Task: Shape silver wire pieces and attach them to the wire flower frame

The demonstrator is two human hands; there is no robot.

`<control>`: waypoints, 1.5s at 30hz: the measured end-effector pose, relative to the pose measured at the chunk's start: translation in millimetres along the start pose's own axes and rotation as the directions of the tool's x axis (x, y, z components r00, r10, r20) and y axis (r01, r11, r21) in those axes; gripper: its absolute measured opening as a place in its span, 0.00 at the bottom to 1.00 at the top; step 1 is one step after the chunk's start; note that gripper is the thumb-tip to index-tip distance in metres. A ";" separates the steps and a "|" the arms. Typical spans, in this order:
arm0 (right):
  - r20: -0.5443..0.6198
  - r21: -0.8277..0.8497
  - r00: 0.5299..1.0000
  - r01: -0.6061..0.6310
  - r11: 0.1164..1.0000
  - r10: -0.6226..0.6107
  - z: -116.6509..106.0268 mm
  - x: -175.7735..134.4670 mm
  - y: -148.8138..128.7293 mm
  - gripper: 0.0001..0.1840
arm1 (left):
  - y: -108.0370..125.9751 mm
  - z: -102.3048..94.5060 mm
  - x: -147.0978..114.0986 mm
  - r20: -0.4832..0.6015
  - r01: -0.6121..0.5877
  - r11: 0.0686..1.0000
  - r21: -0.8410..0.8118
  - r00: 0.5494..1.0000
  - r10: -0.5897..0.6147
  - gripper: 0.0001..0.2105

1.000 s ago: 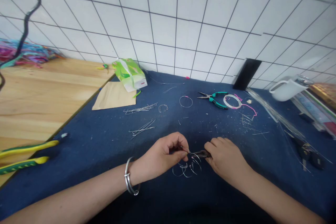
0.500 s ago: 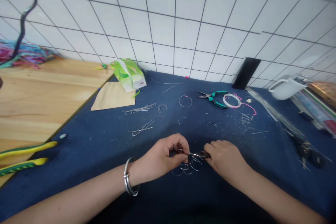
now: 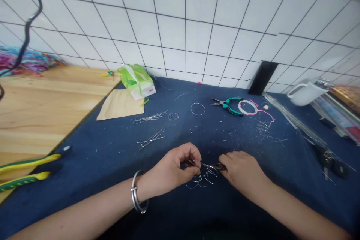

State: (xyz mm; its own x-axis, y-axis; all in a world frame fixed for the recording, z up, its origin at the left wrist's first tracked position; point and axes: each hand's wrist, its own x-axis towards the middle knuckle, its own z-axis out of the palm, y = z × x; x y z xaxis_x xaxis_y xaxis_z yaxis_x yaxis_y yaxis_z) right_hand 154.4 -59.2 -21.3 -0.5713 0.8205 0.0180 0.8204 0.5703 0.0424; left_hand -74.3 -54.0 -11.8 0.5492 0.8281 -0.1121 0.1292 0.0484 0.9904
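My left hand (image 3: 177, 167), with a silver bangle on its wrist, is closed in a pinch on a thin piece of wire (image 3: 191, 162). My right hand (image 3: 242, 170) wraps round a small pair of pliers (image 3: 218, 166), most of which its fingers hide. The pliers' slim tips point left and reach close to my left fingertips. Whether the jaws grip the wire is too small to tell. Just below, several curved wire pieces (image 3: 199, 183) lie on the dark blue cloth (image 3: 112, 180).
Teal-handled long-nose pliers (image 3: 232, 105) lie beside a white ring-shaped spool (image 3: 248, 107). Straight wires (image 3: 149, 117), a wire loop (image 3: 198, 108), brown paper (image 3: 120, 105) and a green packet (image 3: 137, 80) are farther back. Yellow-green handles (image 3: 30, 163) lie left; a white mug (image 3: 305, 93) and keys (image 3: 326, 163) right.
Both hands stay almost in place, with my left fingertips shifted very slightly. The whole view has moved a little.
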 end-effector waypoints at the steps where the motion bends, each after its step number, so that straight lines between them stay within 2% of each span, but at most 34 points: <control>1: 0.000 0.002 1.000 -0.002 1.000 0.002 -0.1 -0.1 -0.1 0.06 | -0.3 0.0 0.0 0.009 0.022 0.999 -0.028 1.000 -0.022 0.04; 7: 0.002 0.003 1.000 -0.009 1.000 0.009 -2.9 -0.3 -0.5 0.05 | -0.5 -0.7 1.3 0.030 0.099 0.980 -0.171 0.995 -0.096 0.02; 14: 0.008 0.014 1.000 0.001 1.000 -0.001 -3.2 -0.3 -0.3 0.04 | -2.3 0.1 2.0 0.031 0.060 0.967 -0.248 0.998 -0.054 0.05; 21: -0.004 0.013 1.000 -0.007 1.000 0.008 -2.8 1.9 1.1 0.02 | -3.5 0.5 2.4 0.062 0.073 0.949 -0.307 0.996 -0.056 0.09; 35: 0.053 0.120 0.998 -0.041 0.992 0.035 -8.1 6.4 -10.0 0.04 | -0.1 6.0 3.1 0.096 0.115 0.964 -0.241 0.991 -0.095 0.08; 45: 0.078 0.192 0.997 -0.022 0.981 0.007 -11.1 5.5 -9.6 0.10 | -11.5 12.6 2.6 0.040 0.088 0.981 -0.175 0.996 -0.082 0.06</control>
State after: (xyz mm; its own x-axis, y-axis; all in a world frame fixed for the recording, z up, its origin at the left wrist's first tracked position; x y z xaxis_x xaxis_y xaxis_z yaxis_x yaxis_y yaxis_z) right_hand 143.1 -60.6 -10.5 -0.5616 0.8252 -0.0598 0.8223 0.5488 -0.1504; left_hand -64.0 -59.4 -24.5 0.5691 0.7984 -0.1964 0.0307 0.2181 0.9755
